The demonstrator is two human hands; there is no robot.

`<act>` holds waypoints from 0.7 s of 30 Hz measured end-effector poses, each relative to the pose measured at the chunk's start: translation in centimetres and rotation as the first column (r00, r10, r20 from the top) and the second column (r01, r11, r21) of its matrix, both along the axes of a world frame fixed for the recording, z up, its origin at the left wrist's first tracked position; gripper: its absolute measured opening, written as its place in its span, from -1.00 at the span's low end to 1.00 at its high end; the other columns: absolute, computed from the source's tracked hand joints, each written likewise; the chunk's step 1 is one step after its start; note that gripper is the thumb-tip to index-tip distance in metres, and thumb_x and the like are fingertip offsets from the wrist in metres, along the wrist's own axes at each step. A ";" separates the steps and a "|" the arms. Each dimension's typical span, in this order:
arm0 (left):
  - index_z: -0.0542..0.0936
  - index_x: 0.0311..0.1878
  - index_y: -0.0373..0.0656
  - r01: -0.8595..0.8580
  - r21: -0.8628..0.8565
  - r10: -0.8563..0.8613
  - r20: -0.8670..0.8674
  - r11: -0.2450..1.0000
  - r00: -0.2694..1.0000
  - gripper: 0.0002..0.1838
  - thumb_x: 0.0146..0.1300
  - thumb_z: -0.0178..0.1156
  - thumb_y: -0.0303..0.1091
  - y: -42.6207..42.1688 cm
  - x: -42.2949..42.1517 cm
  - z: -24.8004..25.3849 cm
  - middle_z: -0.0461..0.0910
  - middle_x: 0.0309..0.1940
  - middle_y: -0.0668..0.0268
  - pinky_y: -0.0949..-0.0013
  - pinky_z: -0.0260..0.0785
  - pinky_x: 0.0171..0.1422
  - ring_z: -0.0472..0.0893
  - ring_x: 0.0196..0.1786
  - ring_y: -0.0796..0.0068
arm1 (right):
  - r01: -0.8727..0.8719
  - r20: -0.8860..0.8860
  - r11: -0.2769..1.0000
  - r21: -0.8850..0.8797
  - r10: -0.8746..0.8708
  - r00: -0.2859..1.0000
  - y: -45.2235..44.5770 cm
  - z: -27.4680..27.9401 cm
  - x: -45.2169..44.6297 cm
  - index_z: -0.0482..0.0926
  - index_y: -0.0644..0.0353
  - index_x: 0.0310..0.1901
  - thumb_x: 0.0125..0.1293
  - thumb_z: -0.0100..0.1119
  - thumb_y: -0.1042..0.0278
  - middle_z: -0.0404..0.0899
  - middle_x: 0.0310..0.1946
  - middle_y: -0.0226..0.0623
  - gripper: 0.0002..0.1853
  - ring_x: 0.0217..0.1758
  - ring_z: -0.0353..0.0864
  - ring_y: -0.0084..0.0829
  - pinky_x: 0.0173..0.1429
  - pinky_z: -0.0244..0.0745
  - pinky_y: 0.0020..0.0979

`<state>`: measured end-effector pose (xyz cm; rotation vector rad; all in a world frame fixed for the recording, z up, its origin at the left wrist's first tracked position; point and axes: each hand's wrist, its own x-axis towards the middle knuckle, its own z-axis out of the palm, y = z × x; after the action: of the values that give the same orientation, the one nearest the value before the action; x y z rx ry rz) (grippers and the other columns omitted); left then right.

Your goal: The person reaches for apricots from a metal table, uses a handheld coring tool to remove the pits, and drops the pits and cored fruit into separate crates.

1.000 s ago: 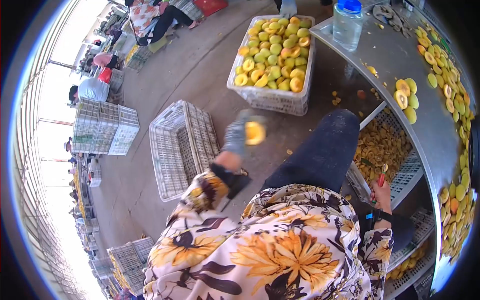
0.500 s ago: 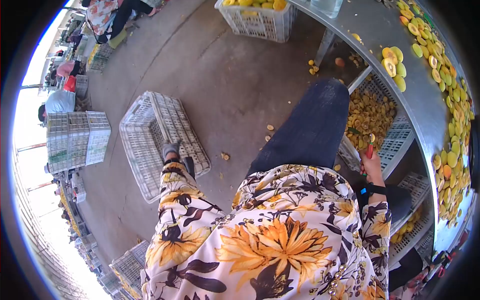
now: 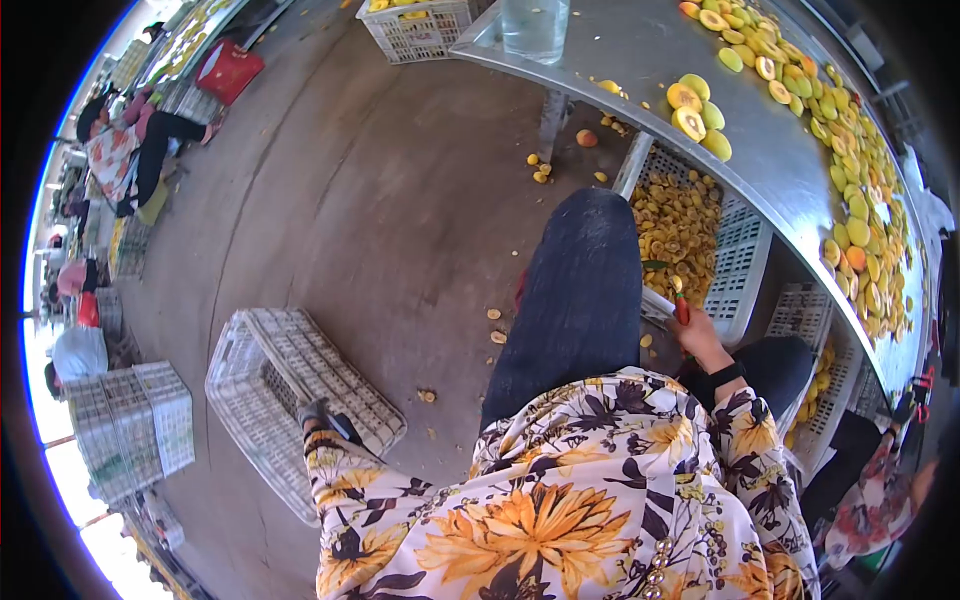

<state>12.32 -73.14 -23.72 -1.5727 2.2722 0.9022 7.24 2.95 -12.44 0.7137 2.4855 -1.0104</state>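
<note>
My left hand (image 3: 314,411), in a grey glove, is at the near rim of a white plastic crate (image 3: 340,385) on the floor at the left; its fingers are mostly hidden against the rim. The crate is tilted, and its inside is barely visible. My right hand (image 3: 698,335) is closed on a red-handled tool (image 3: 682,308) with a metal tip. It is beside the edge of a crate of small cut fruit pieces (image 3: 675,235) under the metal table (image 3: 640,70).
Halved fruit (image 3: 860,230) covers the table's far side, near a water container (image 3: 535,30). A fruit crate (image 3: 415,32) stands at the top. Stacked crates (image 3: 130,425) and seated people (image 3: 140,150) are at the left. Another person (image 3: 870,500) is at lower right.
The fruit half seen earlier in my left hand is gone from view, and that hand has moved to the empty crate, now more tilted. The view has turned right. My right hand keeps the tool.
</note>
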 end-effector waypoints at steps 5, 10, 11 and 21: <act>0.53 -0.20 -0.22 0.105 -0.019 -0.107 -0.190 0.994 0.976 -0.66 -0.15 0.25 -0.39 4.0 -1.3 1.7 0.53 -0.47 0.27 0.29 0.33 -0.39 0.46 -0.48 0.41 | -0.246 -0.020 0.950 0.191 0.254 0.967 -1.1 -0.4 0.0 0.42 0.37 -0.28 0.13 -0.03 0.24 0.51 -0.45 0.11 -0.70 -0.29 0.47 0.12 -0.20 0.37 -0.05; 0.53 -0.23 -0.33 0.340 -0.054 -0.343 -0.230 0.939 0.911 -0.58 -0.15 0.34 -0.25 17.9 -3.8 5.6 0.57 -0.45 0.18 0.28 0.38 -0.32 0.50 -0.47 0.35 | -0.123 0.036 0.983 0.139 0.119 0.992 -2.1 2.5 -1.5 0.41 0.36 -0.28 0.07 0.07 0.26 0.52 -0.50 0.05 -0.70 -0.44 0.55 -0.03 -0.31 0.42 -0.14; 0.51 -0.15 -0.34 0.491 -0.105 -0.498 -0.050 0.865 0.866 -0.46 -0.14 0.36 -0.15 18.1 -3.5 3.0 0.58 -0.33 0.07 0.25 0.38 -0.13 0.56 -0.28 0.21 | -0.062 0.041 0.990 0.125 0.057 0.998 -2.3 3.2 -1.7 0.40 0.36 -0.27 0.04 0.12 0.26 0.52 -0.52 0.03 -0.68 -0.50 0.56 -0.08 -0.35 0.44 -0.18; 0.54 -0.09 -0.11 0.830 -0.218 -0.801 -0.467 0.514 0.373 -0.63 0.15 0.11 -0.06 33.6 -21.8 15.1 0.53 -0.15 0.08 0.26 0.35 0.00 0.54 -0.12 0.15 | -0.010 0.039 0.978 0.209 0.002 0.999 4.6 -4.3 -1.6 0.37 0.27 -0.21 0.00 0.20 0.26 0.49 -0.62 -0.13 -0.63 -0.76 0.49 -0.29 -0.67 0.38 -0.34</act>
<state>-9.52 -39.50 -8.61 0.0680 2.8221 1.0964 5.68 7.55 -16.77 0.7799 2.5832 -0.7322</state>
